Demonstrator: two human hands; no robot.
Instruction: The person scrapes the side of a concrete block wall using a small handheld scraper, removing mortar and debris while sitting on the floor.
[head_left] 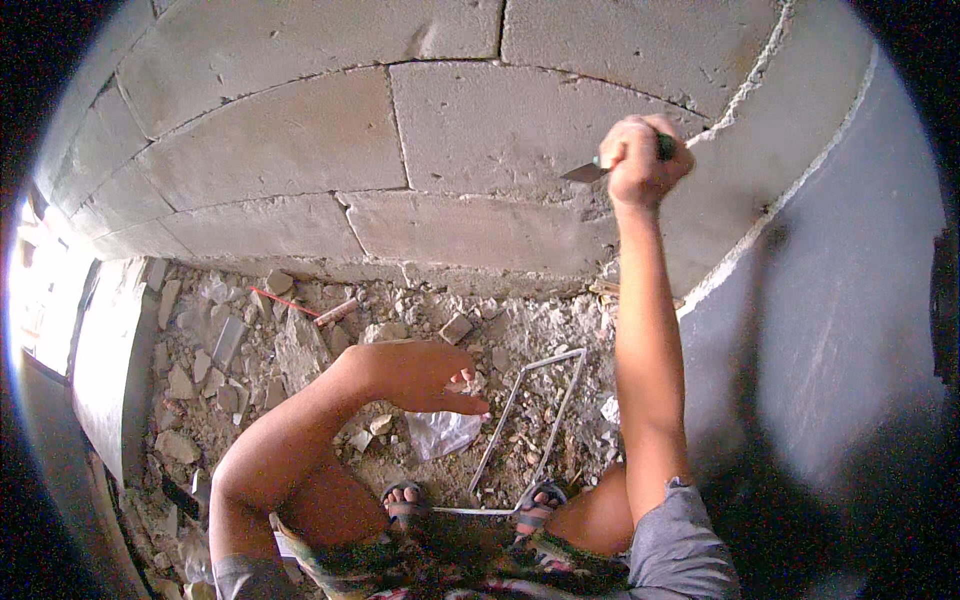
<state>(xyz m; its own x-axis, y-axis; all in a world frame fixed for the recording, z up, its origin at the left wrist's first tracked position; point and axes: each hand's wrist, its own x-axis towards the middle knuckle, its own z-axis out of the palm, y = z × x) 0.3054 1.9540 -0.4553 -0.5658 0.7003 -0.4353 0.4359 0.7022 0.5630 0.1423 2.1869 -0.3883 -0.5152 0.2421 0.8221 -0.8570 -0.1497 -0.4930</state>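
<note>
Site of bare masonry: a far wall of large pale-grey blocks (480,135) with dark joints, curved by the lens. On the right, a smooth dark-grey wall surface (830,310), with a ragged whitish edge (765,220) where it meets the paler masonry. Bright opening (45,290) at far left; a pale upright slab (108,365) just nearer.

Ground below the blocks: broken grey-brown rubble (205,350), chunks and grit mixed. A thin red stick (283,299) lies at the far left of the debris.

Right hand (648,165): raised at the far right, in front of the block wall. Fingers curled tight round the dark-green handle of a small flat metal-bladed hand tool (585,172); blade points left, close to the block face. Cannot tell whether it touches. Hand slightly blurred.

Left hand (425,375): over the rubble, lower and nearer, forearm bent across. Holds nothing visible. Thumb stands apart from the curled fingertips; the remaining fingers are hidden, so cannot tell whether they are spread or pressed together.

Nearest the left hand: a crumpled clear plastic bag (443,435), just on its near side. To its right, a thin pale angular frame (562,413) on the ground, its near end between two strapped sandals (405,500) on the person's feet.
</note>
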